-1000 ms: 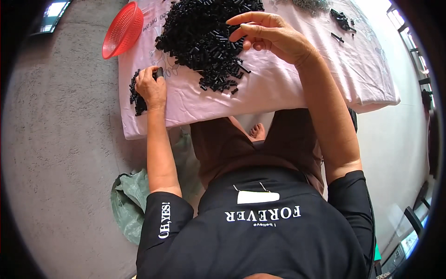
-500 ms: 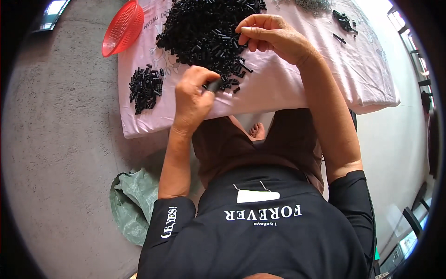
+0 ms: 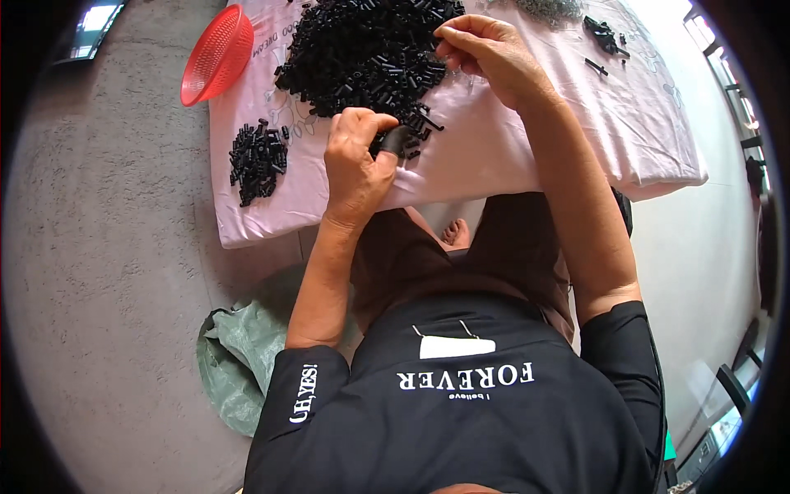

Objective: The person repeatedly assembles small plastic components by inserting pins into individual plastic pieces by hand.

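A big pile of small black tube-shaped pieces [image 3: 354, 66] covers the far middle of the pink cloth. At its near edge is my left hand [image 3: 358, 160], fingers curled and a black cover [image 3: 397, 140] on its thumb; whatever lies between the fingertips is hidden. My right hand [image 3: 498, 62] hovers by the pile's right side, thumb and forefinger pinched together. Anything in that pinch is too small to name. To the left of my left hand lies a smaller heap of black pieces [image 3: 259, 160].
The pink cloth [image 3: 494, 156] covers the table. A red perforated basket [image 3: 218, 58] tilts at its left edge. Far right are a heap of small silvery pieces [image 3: 551, 10] and a few black parts [image 3: 605, 34]. A green plastic bag [image 3: 239, 354] lies on the floor.
My left hand has moved right and slightly away from me, to the pile's near edge. My right hand has shifted a little to the right, still pinched.
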A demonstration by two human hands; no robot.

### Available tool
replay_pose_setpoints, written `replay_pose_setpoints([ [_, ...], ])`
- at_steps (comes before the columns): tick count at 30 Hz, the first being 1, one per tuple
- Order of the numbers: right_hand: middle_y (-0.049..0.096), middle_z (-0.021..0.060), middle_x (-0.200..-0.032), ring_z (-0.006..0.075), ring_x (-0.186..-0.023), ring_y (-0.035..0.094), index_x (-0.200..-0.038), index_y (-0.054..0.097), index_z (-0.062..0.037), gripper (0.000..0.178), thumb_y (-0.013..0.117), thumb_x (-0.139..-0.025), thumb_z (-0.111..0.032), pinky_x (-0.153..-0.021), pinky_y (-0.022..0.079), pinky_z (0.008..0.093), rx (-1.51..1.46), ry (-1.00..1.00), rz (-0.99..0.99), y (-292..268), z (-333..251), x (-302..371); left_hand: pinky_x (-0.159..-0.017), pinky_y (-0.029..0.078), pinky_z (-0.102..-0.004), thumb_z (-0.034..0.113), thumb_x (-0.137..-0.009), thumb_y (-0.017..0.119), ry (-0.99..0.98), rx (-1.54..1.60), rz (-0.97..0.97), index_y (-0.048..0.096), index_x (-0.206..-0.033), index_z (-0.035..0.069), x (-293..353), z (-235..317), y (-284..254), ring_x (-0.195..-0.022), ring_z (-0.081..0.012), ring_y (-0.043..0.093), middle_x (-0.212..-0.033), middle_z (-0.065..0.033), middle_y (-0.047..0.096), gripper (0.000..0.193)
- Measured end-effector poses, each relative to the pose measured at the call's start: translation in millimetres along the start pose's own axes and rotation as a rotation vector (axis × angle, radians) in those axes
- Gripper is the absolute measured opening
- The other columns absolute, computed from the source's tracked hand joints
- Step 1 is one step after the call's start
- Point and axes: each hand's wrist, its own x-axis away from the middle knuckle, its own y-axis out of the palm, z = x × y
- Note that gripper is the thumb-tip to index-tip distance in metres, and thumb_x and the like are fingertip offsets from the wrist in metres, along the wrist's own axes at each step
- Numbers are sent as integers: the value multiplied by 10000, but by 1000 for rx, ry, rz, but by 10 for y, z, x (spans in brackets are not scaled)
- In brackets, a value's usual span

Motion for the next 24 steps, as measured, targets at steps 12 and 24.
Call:
replay_pose_setpoints([
  [12, 688, -17, -845, 36, -708, 607, -1015, 698, -111, 169, 655, -940, -257, -650, 465, 172, -46, -66, 207, -80, 59, -59, -1100, 247, -535, 482, -746, 722, 103, -200, 0, 461, -1349, 95, -121, -200, 162, -1361, -406, 291, -1428, -202, 351, 763],
  [24, 694, -10, -846, 30, -701, 618, -1005, 684, -105, 131, 650, -945, -217, -661, 488, 177, -134, -54, 252, -117, 97, -103, -1073, 297, -483, 407, -737, 719, 184, -305, 229, 602, -1202, 72, -684, -656, 349, -1258, -331, 434, -1267, -145, 529, 585],
])
